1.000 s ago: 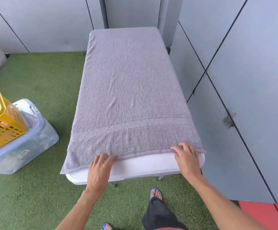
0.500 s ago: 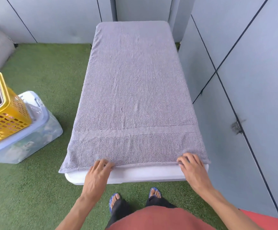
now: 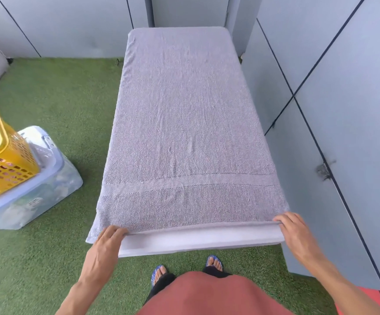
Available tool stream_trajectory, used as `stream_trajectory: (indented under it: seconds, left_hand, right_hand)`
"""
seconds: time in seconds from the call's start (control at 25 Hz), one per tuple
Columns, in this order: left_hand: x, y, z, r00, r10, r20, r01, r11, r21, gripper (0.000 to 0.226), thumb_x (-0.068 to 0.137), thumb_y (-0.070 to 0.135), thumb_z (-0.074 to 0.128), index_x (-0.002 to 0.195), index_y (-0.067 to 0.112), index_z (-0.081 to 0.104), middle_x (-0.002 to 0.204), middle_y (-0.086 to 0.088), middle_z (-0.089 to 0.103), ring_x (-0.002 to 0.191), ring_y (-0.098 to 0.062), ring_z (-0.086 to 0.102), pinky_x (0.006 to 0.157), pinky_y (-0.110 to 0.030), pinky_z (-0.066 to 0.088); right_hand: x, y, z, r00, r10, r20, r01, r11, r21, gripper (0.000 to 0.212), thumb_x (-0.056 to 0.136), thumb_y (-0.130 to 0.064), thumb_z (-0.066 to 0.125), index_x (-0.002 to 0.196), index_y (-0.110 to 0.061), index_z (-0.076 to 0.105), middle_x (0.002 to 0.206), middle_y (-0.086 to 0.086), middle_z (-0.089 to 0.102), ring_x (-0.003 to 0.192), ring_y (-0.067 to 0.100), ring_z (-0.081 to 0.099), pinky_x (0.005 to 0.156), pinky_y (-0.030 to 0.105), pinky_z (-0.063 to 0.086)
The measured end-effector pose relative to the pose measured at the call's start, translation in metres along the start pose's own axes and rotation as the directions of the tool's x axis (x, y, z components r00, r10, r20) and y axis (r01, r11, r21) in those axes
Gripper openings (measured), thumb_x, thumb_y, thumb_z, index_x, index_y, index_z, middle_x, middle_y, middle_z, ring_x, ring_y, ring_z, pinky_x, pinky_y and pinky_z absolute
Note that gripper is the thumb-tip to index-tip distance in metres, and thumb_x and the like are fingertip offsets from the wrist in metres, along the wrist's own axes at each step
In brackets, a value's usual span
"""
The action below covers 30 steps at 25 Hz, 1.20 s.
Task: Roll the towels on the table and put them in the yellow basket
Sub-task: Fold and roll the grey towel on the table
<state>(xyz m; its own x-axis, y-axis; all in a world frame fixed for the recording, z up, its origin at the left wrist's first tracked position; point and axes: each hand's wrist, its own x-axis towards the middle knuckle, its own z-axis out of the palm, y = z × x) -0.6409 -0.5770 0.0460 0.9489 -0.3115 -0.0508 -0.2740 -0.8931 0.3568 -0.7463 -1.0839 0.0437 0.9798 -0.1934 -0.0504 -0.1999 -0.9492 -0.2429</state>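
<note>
both hands pinch the near hem of the grey towel (image 3: 184,123), which lies flat ahead of them over the white table (image 3: 198,241): left hand (image 3: 106,243) at its corner, right hand (image 3: 294,230) opposite. far left of the left hand, the yellow basket (image 3: 5,164) sits on a clear storage bin (image 3: 36,196) on green turf (image 3: 55,103); a grey wall panel (image 3: 343,110) stands close beside the right hand.

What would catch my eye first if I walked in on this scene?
Most striking is the big grey towel spread flat over the whole white table in the middle. At its near edge, the left hand and the right hand each pinch a corner with their fingers. Off to the left, a yellow basket rests on a clear plastic bin on the green turf.
</note>
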Motion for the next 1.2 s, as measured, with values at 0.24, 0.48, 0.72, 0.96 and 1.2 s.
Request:
stream_trajectory:
  seconds: [0.24, 0.48, 0.72, 0.96, 1.2]
  left_hand:
    - [-0.002, -0.011, -0.004, 1.0, -0.01, 0.009, 0.01, 0.999, 0.04, 0.037, 0.072, -0.012, 0.07, 0.098, 0.013, 0.068, 0.092, 0.003, 0.064, 0.081, -0.02, 0.059, 0.063, -0.032, 0.051]
    - [0.025, -0.013, -0.021, 0.944, -0.247, 0.22, 0.297, 0.926, -0.232, 0.027, 0.09, 0.0, 0.055, 0.098, 0.024, 0.066, 0.095, 0.003, 0.065, 0.083, -0.019, 0.063, 0.069, -0.031, 0.052]
    - [0.029, -0.005, -0.018, 0.976, -0.22, -0.011, 0.217, 0.953, 0.213, 0.015, 0.075, 0.009, 0.074, 0.081, 0.018, 0.063, 0.085, -0.005, 0.06, 0.079, -0.026, 0.051, 0.068, -0.041, 0.043]
    - [-0.002, -0.001, 0.006, 0.984, -0.158, -0.083, 0.171, 0.969, 0.181, 0.038, 0.071, -0.013, 0.066, 0.1, 0.009, 0.055, 0.101, -0.014, 0.048, 0.086, -0.03, 0.045, 0.064, -0.043, 0.05]
    - [-0.008, -0.002, 0.008, 0.985, -0.154, -0.079, 0.164, 0.978, 0.127, 0.062, 0.062, -0.028, 0.061, 0.116, 0.003, 0.056, 0.115, -0.019, 0.048, 0.102, -0.035, 0.045, 0.069, -0.048, 0.057]
  right_hand:
    - [0.004, 0.01, -0.004, 0.999, 0.046, 0.028, -0.048, 0.996, 0.075, 0.018, 0.088, -0.001, 0.06, 0.096, -0.015, 0.067, 0.094, -0.011, 0.058, 0.093, 0.013, 0.047, 0.082, 0.023, 0.034]
    - [0.031, 0.018, -0.04, 0.943, 0.051, 0.329, -0.1, 0.986, 0.135, 0.023, 0.084, 0.0, 0.066, 0.082, -0.023, 0.068, 0.079, -0.006, 0.067, 0.073, 0.014, 0.06, 0.07, 0.021, 0.04]
    - [0.053, 0.005, -0.041, 0.907, 0.34, 0.25, -0.346, 0.938, -0.019, 0.031, 0.076, -0.009, 0.074, 0.063, -0.029, 0.055, 0.075, -0.004, 0.056, 0.086, 0.026, 0.061, 0.071, 0.031, 0.044]
    - [0.014, -0.009, -0.022, 0.972, 0.225, 0.073, -0.234, 0.96, 0.156, 0.021, 0.083, -0.006, 0.066, 0.08, -0.023, 0.054, 0.086, -0.003, 0.056, 0.08, 0.021, 0.058, 0.072, 0.036, 0.047]
    - [0.004, -0.011, -0.008, 0.997, 0.075, 0.014, -0.075, 0.997, 0.007, 0.025, 0.081, -0.02, 0.07, 0.102, -0.018, 0.057, 0.106, -0.007, 0.052, 0.103, 0.016, 0.046, 0.091, 0.032, 0.042]
